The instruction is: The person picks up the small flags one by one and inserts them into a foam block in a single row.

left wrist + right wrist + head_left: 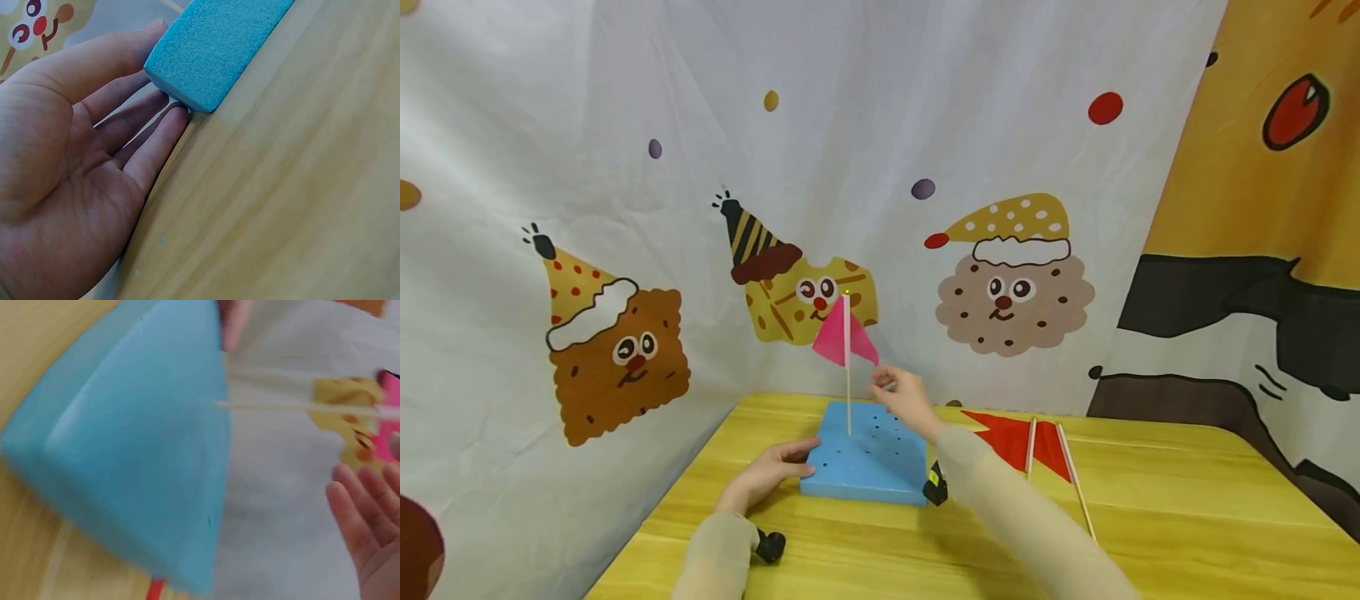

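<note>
A blue foam block dotted with small holes lies on the wooden table. From it rises a thin wooden stick, upright, bearing a pink flag near its top. My left hand rests against the block's left side; in the left wrist view its fingertips meet the foam edge. Beside the pink flag's right tip is my right hand, above the block's back. The right wrist view shows that hand's fingers loosely extended, with nothing held between them.
On the table right of the block lie red flags on wooden sticks, partly behind my right forearm. A white cloth printed with cartoon snacks hangs behind the table. Black wrist devices show at both sleeves.
</note>
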The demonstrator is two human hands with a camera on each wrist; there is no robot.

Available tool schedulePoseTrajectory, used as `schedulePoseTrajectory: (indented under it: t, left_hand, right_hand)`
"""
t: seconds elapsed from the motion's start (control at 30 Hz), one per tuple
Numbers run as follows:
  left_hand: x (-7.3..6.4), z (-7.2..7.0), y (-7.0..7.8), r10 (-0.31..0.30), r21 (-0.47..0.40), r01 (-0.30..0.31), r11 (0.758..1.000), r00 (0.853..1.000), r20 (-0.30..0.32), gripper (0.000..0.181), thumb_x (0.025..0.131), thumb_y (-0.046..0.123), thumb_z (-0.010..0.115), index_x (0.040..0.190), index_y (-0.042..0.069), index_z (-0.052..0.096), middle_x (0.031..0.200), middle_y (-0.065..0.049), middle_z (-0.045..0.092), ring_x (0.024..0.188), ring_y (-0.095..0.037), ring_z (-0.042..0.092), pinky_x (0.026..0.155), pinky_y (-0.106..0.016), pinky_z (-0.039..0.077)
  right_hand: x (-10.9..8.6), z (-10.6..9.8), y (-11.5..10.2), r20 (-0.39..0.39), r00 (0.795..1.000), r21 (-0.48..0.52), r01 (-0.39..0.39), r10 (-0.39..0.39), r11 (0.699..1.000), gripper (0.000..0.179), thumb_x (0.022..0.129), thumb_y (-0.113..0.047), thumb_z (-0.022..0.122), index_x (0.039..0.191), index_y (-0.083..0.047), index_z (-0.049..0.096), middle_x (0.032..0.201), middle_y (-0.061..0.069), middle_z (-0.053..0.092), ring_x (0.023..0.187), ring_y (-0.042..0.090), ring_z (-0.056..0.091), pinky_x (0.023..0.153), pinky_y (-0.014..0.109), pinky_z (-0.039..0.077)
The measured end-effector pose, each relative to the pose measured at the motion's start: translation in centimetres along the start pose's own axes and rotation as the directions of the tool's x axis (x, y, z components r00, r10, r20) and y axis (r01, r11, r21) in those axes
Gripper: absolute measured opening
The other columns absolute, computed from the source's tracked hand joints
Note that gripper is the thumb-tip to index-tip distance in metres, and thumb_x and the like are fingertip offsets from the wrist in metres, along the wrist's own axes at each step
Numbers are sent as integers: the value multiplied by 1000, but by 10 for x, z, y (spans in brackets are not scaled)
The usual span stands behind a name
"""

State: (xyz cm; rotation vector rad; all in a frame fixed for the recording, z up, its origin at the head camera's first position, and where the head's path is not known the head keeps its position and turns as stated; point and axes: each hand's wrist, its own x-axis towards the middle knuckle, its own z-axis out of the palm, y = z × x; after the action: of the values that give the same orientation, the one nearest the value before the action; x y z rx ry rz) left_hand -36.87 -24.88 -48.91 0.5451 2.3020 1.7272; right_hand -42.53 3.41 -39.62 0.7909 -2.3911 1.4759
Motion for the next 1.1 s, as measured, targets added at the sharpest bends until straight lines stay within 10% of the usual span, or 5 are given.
schedulePoseTrajectory:
  t: [0.5,0.83,1.1]
  left_hand:
    - [-3,-4,1,-12,27,12,1000,1000,-8,63,92,21,69,147,6,43,151,-18,35,139,-40,30,110,-52,29]
    - [-2,-5,2,-7,17,7,1000,1000,6,64,92,20,69,148,5,41,153,-19,32,139,-41,28,111,-54,27]
    - [1,0,2,3,49,-4,999,1000,19,62,93,20,66,147,3,41,152,-21,32,137,-41,32,109,-53,30]
  right_hand:
    - [-93,-140,42,-89,947,-12,-311,309,950,23,91,-19,69,103,1,66,87,13,68,66,29,68,54,45,56]
    - [-136,-167,60,-55,817,-101,-576,574,811,21,88,-15,70,92,5,67,76,15,68,62,31,68,55,41,57]
    - [-157,-167,78,-117,792,-128,-611,600,781,17,85,-13,72,79,1,66,65,9,65,53,20,63,47,30,52]
